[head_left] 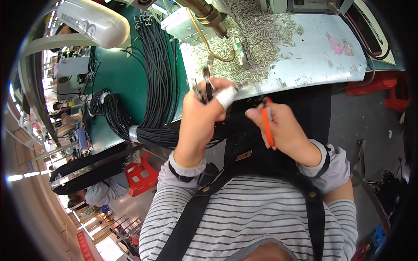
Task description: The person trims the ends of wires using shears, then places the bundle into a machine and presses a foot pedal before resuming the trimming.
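My left hand (pixel 201 106), a finger wrapped in white tape (pixel 226 96), is closed around several small metal-ended connectors (pixel 199 90) at the table's front edge. One connector tip (pixel 242 85) sticks out past the tape toward the right. To the right, in front of the black apron (pixel 278 163), my right hand (pixel 281 124) grips a small hand tool with orange handles (pixel 267 126), which looks like pliers. Its jaws are small and dark, so their shape is unclear. The two hands are apart.
Small metal pins (pixel 261 35) lie heaped on the pale worktop (pixel 305 69), below a machine's metal nozzle (pixel 209 21). Bundled black cables (pixel 152 74) cover the green table (pixel 114 78) at left. Red stools (pixel 143 175) stand at both sides; another person (pixel 104 191) sits at lower left.
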`<action>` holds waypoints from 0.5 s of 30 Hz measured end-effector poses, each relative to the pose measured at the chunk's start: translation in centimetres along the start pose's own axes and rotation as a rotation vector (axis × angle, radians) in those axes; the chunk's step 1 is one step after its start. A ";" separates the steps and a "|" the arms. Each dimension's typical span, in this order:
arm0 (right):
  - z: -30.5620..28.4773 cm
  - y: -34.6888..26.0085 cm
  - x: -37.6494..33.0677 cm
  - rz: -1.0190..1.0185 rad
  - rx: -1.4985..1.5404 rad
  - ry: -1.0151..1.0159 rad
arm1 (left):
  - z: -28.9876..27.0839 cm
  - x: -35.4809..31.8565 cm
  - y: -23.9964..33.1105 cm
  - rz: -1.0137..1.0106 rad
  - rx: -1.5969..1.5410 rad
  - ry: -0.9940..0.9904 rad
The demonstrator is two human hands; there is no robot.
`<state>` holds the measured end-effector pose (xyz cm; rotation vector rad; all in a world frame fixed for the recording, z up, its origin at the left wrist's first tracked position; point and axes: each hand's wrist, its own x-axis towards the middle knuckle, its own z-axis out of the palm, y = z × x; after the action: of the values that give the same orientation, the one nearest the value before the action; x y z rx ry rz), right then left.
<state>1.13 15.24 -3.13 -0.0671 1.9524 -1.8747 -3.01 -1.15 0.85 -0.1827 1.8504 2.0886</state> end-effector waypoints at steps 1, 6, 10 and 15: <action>-0.2 -0.6 0.1 0.008 0.125 0.042 | -0.3 0.8 0.0 -0.074 -0.126 -0.044; -0.9 -2.2 2.5 -0.151 0.291 0.323 | -0.1 4.2 0.1 -0.017 -0.246 -0.070; -2.6 -2.8 6.0 -0.200 0.105 0.360 | 0.6 5.4 0.9 -0.044 -0.142 -0.005; -3.4 -3.5 7.4 -0.114 0.107 0.216 | -0.3 6.1 1.7 -0.095 -0.087 -0.080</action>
<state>-7.60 15.78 -1.78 0.0591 2.0202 -2.1358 -9.28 -0.59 0.49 -0.2016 1.6735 2.0821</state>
